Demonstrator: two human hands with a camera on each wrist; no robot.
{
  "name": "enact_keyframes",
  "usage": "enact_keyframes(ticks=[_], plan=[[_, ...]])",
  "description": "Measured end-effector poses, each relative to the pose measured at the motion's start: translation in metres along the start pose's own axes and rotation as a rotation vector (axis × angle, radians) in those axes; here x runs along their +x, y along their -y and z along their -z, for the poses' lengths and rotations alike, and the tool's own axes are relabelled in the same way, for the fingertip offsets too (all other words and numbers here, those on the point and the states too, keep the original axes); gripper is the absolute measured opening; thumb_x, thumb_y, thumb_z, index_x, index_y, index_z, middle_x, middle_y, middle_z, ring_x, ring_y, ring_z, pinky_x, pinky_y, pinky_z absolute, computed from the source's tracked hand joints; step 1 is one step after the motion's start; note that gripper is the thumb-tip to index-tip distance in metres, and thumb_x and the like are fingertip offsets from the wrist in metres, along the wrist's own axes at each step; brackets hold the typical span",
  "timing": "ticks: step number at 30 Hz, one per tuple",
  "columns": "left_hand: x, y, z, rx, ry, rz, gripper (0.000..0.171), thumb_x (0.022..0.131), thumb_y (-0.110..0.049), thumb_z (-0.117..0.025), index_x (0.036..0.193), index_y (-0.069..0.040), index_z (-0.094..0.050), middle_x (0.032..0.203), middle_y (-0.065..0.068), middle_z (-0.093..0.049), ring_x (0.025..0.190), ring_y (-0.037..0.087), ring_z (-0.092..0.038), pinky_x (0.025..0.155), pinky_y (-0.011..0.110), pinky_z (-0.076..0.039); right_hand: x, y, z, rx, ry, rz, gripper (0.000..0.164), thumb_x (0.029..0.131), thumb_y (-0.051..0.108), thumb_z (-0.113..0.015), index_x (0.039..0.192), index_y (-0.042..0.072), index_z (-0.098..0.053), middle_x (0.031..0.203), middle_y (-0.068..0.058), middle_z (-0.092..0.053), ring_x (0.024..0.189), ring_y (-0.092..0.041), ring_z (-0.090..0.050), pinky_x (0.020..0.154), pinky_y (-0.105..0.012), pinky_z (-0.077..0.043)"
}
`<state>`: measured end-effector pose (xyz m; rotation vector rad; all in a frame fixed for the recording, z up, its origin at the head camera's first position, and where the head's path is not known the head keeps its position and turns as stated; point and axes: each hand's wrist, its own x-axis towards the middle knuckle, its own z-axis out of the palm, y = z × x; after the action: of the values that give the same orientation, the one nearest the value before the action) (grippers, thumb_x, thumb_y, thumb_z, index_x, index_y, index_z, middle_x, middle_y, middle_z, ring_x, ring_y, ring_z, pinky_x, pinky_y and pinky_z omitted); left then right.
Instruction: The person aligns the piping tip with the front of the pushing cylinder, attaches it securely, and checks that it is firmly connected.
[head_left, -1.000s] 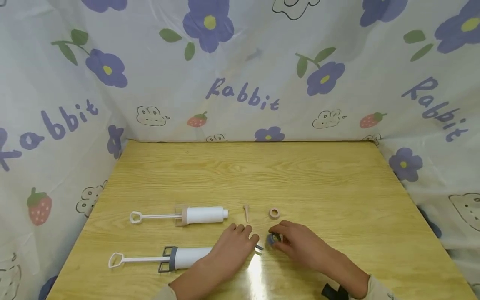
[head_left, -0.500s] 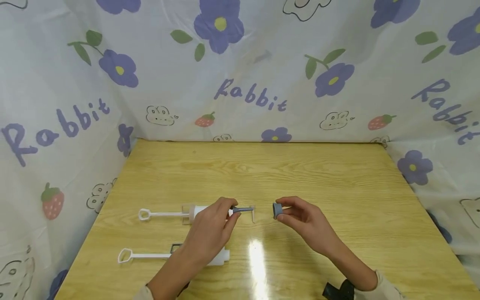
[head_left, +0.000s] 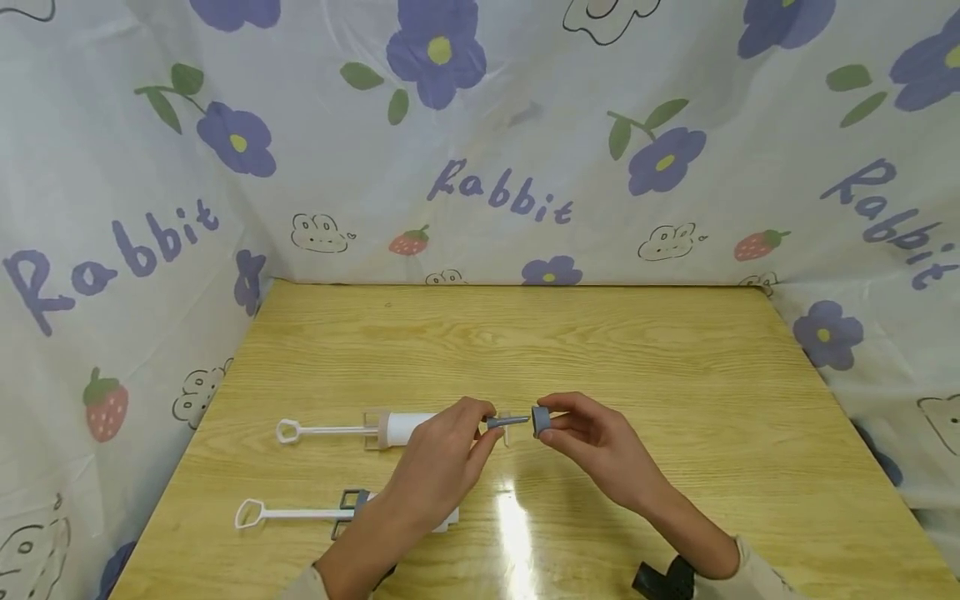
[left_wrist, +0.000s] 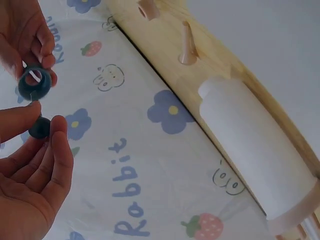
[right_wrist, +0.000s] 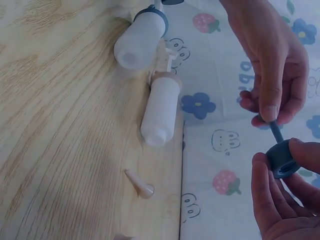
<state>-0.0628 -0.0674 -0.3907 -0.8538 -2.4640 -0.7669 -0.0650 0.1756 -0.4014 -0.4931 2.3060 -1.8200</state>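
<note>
My left hand [head_left: 442, 454] pinches a slim blue-grey nozzle [head_left: 507, 422] by its wide base, with the narrow tip pointing right. My right hand [head_left: 607, 450] holds a blue-grey screw ring [head_left: 541, 421] between thumb and fingers, its opening turned toward the nozzle. In the left wrist view the nozzle tip reaches the mouth of the ring [left_wrist: 22, 91]; both are held up above the table. Below my left hand lies a white syringe with a beige collar [head_left: 405, 428]. Nearer, partly hidden by my left forearm, is another with a grey collar [head_left: 360, 502].
A beige nozzle [right_wrist: 140, 184] lies on the wooden table [right_wrist: 60, 150] beyond the syringe tips. A beige ring [left_wrist: 148, 9] is near it, hidden by my right hand in the head view. A patterned cloth [head_left: 480, 133] hangs around the table's back and sides.
Both hands have picked up the blue-grey nozzle and ring from the table and raised them. In the last half second the two pieces have come closer together.
</note>
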Motion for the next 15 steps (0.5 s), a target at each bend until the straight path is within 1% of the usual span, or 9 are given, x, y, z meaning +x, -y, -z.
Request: enact_keyframes(ticks=[4,8,11,15], plan=[[0.0019,-0.0035,-0.0041,-0.031,-0.002,-0.016,0.022,0.088,-0.010,-0.082,0.101,-0.005,-0.064,0.091,0.000,-0.067,0.070,0.008,-0.062,0.057,0.015,-0.047,0.0030,0.0010,-0.0049,0.026,0.008,0.004,0.038,0.102,0.017,-0.067,0.137,0.004,-0.060,0.124,-0.020,-0.067,0.105,-0.011,-0.073,0.092,-0.025,-0.059],[0.0026,-0.0057,-0.0074,-0.097,-0.015,-0.007,0.027,0.087,-0.009,-0.083,0.104,-0.006,-0.063,0.092,0.000,-0.070,0.073,0.010,-0.066,0.059,0.015,-0.049,0.0045,0.0017,-0.0069,0.030,0.003,0.002,0.040,0.101,0.017,-0.067,0.137,0.002,-0.059,0.123,-0.021,-0.067,0.104,-0.010,-0.073,0.092,-0.025,-0.059],[0.0017,-0.0068,-0.0095,-0.169,-0.016,0.028,0.031,0.086,-0.009,-0.083,0.106,-0.005,-0.059,0.092,0.001,-0.072,0.075,0.011,-0.070,0.062,0.018,-0.054,0.0046,0.0023,-0.0072,0.028,-0.002,0.000,0.039,0.101,0.018,-0.067,0.137,0.004,-0.060,0.123,-0.021,-0.068,0.104,-0.010,-0.073,0.091,-0.026,-0.060],[0.0006,-0.0093,-0.0104,-0.271,-0.005,0.127,0.028,0.087,-0.009,-0.082,0.103,-0.008,-0.059,0.091,0.002,-0.074,0.080,0.013,-0.074,0.069,0.023,-0.059,0.0043,0.0030,-0.0074,0.035,0.005,0.014,0.037,0.102,0.018,-0.066,0.136,0.007,-0.060,0.123,-0.022,-0.067,0.105,-0.015,-0.074,0.091,-0.027,-0.060]])
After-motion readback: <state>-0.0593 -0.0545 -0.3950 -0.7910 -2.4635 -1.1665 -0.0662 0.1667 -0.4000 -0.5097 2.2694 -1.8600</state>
